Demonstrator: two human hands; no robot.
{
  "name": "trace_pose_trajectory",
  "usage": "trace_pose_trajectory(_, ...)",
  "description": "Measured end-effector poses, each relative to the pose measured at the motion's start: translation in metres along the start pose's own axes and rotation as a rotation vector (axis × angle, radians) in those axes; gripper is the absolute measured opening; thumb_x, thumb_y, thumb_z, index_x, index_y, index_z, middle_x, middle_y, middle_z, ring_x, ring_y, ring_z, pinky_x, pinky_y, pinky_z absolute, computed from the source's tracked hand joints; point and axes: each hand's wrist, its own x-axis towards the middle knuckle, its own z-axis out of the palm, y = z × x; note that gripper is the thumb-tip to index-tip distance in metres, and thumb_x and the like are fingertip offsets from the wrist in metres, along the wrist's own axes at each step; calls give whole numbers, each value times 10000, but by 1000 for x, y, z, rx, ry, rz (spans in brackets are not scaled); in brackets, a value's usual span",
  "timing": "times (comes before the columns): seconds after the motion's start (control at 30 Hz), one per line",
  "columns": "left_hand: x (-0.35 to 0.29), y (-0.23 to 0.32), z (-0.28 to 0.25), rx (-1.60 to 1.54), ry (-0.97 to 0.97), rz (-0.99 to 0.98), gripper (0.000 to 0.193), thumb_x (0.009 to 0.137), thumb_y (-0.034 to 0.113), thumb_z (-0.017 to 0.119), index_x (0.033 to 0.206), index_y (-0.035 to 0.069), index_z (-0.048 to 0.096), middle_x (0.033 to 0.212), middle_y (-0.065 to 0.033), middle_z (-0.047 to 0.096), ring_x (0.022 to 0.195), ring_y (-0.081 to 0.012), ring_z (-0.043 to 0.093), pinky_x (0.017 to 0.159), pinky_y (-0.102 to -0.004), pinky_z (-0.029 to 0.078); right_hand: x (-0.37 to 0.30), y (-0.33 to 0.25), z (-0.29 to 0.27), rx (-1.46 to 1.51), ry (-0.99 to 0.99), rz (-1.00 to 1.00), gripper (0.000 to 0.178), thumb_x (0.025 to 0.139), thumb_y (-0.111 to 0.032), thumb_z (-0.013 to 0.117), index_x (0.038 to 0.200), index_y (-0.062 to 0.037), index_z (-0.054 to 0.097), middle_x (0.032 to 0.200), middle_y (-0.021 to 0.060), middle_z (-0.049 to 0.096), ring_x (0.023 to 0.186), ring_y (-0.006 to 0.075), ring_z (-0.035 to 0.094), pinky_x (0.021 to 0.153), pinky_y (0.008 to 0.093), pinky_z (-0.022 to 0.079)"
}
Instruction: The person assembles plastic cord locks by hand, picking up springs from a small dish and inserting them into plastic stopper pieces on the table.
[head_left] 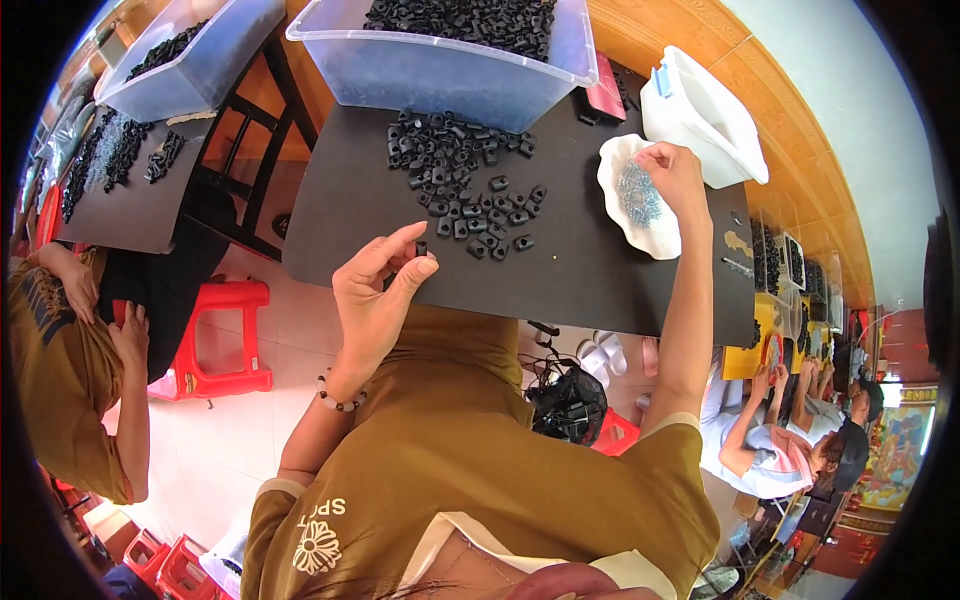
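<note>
My left hand (372, 288) is raised over the near edge of the dark table (590, 290). Between its thumb and forefinger it pinches a small black plastic piece (421, 249). My right hand (676, 180) reaches into a white scalloped dish (660, 244), its fingertips pinched together over small shiny metal pieces (637, 197). Whatever those fingertips hold is too small to make out. Several loose black plastic pieces (462, 160) lie heaped on the table between my hands, thinning out toward me; some show a round hole.
Behind the heap stands a clear bin (450, 75) full of black pieces. A white tub (705, 120) and a red box (606, 92) are at the back right. At left, a person's hands (80, 285) rest near a red stool (225, 340). Other people (775, 450) work at right.
</note>
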Motion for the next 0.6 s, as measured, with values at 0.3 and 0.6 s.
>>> trace_pose_trajectory(0.3, 0, 1, -3, 1, -16, -38, 291, 873, 53, 804, 1152, -8, 746, 945, -39, 701, 839, -77, 642, 762, -212, 522, 16, -18, 7, -324, -91, 115, 168, 817, -229, 778, 802, -61, 776, 832, 146, 751, 822, 318, 726, 771, 432, 552)
trace_pose_trajectory(0.6, 2, 2, -2, 22, -29, -47, 289, 881, 64, 799, 1159, 0, 748, 957, -42, 712, 832, -70, 625, 769, -208, 510, 16, -1, -3, -184, -119, 21, 157, 804, -200, 766, 812, -44, 776, 817, 155, 747, 798, 291, 733, 755, 395, 555)
